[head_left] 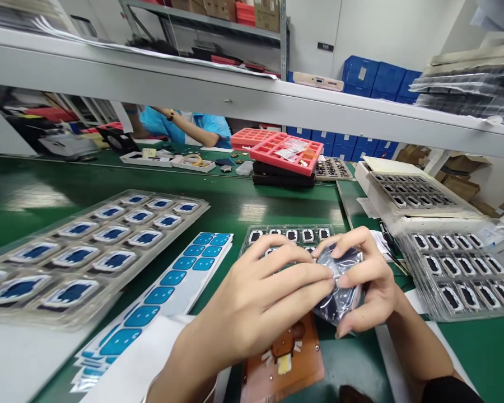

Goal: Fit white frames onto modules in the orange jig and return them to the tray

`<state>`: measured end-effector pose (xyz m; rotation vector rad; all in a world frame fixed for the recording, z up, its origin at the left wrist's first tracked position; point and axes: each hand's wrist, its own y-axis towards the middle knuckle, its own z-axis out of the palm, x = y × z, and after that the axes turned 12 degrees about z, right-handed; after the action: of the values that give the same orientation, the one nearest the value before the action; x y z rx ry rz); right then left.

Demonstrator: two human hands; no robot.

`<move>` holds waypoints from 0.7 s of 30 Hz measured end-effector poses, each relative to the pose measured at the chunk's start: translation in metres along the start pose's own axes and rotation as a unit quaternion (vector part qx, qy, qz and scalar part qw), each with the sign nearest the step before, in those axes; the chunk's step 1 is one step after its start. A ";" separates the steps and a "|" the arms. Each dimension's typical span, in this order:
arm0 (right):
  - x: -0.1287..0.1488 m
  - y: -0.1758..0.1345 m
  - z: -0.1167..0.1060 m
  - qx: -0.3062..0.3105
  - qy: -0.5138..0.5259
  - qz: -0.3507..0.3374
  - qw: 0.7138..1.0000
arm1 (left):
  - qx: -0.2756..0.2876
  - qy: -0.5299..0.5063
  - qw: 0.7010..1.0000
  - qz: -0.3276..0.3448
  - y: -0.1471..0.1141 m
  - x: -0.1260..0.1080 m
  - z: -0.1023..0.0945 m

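My right hand (367,280) grips a dark, flat piece covered in shiny clear plastic (342,299), thumb below and fingers over its top. My left hand (264,296) reaches across with its fingertips pressed together on the near face of this piece; its thumb is hidden. Below both hands lies an orange plate (288,358) with a yellow patch and small pins, partly covered by my left hand. Just behind my fingers is a clear tray of dark, white-rimmed parts (292,234). Left of my left hand is a sheet of blue stickers (159,295).
A large tray of blue-centred parts (113,234) stands at left. Stacked trays (457,263) are at right, beside a pen (386,232). A metal shelf beam (218,98) crosses overhead, holding a phone (318,81). Beyond are red bins (285,151) and a co-worker in blue (214,126).
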<state>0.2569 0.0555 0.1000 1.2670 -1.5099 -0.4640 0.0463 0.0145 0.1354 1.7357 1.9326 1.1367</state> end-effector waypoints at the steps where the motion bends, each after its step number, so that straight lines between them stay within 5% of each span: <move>1: 0.001 0.002 0.001 -0.009 -0.015 -0.018 1.000 | 0.003 0.003 1.000 -0.003 -0.001 0.000 0.000; 7: 0.008 0.007 0.002 -0.031 -0.143 -0.056 0.988 | -0.003 0.045 0.998 -0.041 -0.002 0.004 0.004; 21: 0.007 0.004 0.007 -0.069 -0.111 -0.031 0.991 | -0.023 0.112 0.992 -0.044 0.004 -0.004 0.008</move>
<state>0.2499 0.0490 0.1040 1.1868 -1.5949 -0.7577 0.0556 0.0133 0.1325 1.5388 2.0696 1.3842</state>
